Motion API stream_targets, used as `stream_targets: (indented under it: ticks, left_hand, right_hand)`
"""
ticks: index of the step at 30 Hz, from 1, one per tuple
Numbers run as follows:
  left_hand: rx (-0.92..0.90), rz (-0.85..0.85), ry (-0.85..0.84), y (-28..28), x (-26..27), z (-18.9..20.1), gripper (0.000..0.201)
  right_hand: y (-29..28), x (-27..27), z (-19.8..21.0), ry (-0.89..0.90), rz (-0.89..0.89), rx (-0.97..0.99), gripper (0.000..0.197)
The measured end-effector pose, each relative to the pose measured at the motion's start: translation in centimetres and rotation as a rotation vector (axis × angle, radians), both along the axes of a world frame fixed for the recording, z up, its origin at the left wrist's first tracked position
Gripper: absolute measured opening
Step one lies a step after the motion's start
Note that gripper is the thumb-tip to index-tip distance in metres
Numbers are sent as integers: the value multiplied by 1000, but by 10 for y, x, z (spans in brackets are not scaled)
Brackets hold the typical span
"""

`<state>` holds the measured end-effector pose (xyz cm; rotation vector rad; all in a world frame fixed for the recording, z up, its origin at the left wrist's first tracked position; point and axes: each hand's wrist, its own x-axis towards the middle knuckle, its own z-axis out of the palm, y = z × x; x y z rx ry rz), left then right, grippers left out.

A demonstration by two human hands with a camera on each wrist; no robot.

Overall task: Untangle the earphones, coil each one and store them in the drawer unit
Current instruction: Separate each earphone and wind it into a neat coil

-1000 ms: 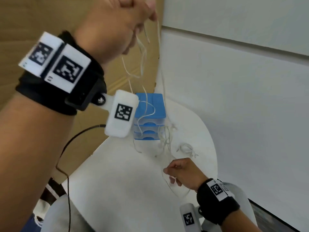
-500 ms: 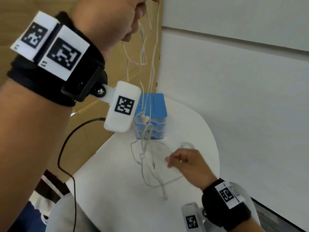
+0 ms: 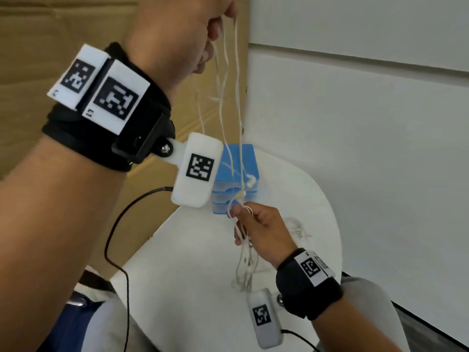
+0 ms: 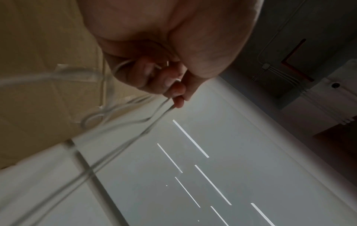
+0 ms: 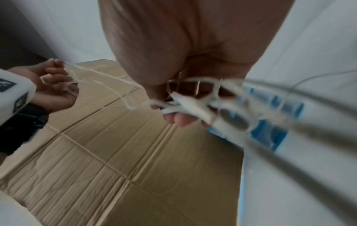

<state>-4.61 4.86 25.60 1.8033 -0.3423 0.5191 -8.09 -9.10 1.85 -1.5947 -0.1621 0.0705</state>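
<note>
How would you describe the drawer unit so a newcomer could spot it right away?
Start at the white rounded table against the pale wall. Near its far edge, beside the cardboard, stands the drawer unit, a small blue box with stacked drawer fronts. It is the only blue thing on the table, partly behind the hanging white earphones that the left hand and right hand hold.

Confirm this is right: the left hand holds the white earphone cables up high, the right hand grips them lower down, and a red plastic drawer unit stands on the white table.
Not quite: the plastic drawer unit is blue, as the head view shows. The rest holds.
</note>
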Motion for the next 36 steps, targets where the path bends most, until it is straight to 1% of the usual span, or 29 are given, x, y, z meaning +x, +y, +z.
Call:
stream_targets:
  ticks: [3, 5, 7, 9, 12, 15, 17, 19, 20, 22, 23, 25, 27, 28, 31, 32, 33, 36]
  left_hand:
    - [-92, 12, -21, 8, 10, -20, 26]
    - [-144, 66, 49, 12, 17, -37, 28]
    - [-155, 132, 145, 15, 22, -61, 30]
    - [-116, 149, 276, 22, 24, -94, 36]
    - [-3, 146, 473, 32, 17, -146, 46]
    - [139, 125, 564, 41, 10, -192, 49]
    - [179, 86, 623, 44, 7, -213, 43]
    - [280, 23, 670, 41, -1, -222, 29]
    - [321, -13, 666, 37, -7, -222, 21]
    - [292, -105, 599, 25, -19, -222, 16]
    - [248, -159, 556, 17, -26, -222, 18]
    - [160, -239, 482, 5, -37, -224, 28]
    - [100, -243, 464, -2, -40, -228, 36]
    - [86, -230, 458, -3, -40, -229, 34]
    - [98, -177, 424, 0, -36, -234, 10]
    - [102, -170, 411, 1, -35, -236, 4]
    - [113, -167, 397, 2, -34, -236, 5]
    - [210, -150, 357, 3, -33, -239, 17]
  right_hand:
    - [-9, -6, -17, 63, -10, -88, 30]
    - [-16, -10, -19, 78, -28, -120, 29]
    - [-22, -13, -17, 41, -56, -147, 30]
    - [-29, -15, -9, -13, -83, -163, 26]
    - [-36, -16, 3, -62, -99, -138, 10]
    - [-36, -17, 12, -69, -111, -113, 6]
    - [-34, -16, 14, -74, -128, -111, 2]
    - [-32, -15, 11, -82, -145, -114, 1]
    - [-30, -13, 10, -85, -153, -120, 1]
    - [-27, -12, 6, -97, -164, -139, 3]
    - [-25, -12, 5, -104, -162, -151, 6]
    - [-21, -14, 3, -120, -134, -155, 14]
    - [-18, -16, 1, -116, -76, -149, 28]
    - [-18, -18, 0, -95, -49, -154, 35]
    - [-17, -23, 0, -52, 37, -186, 49]
    - [-16, -24, 1, -58, 58, -190, 48]
    - [-16, -25, 2, -66, 63, -180, 43]
    - [-19, -22, 2, -56, -20, -99, 19]
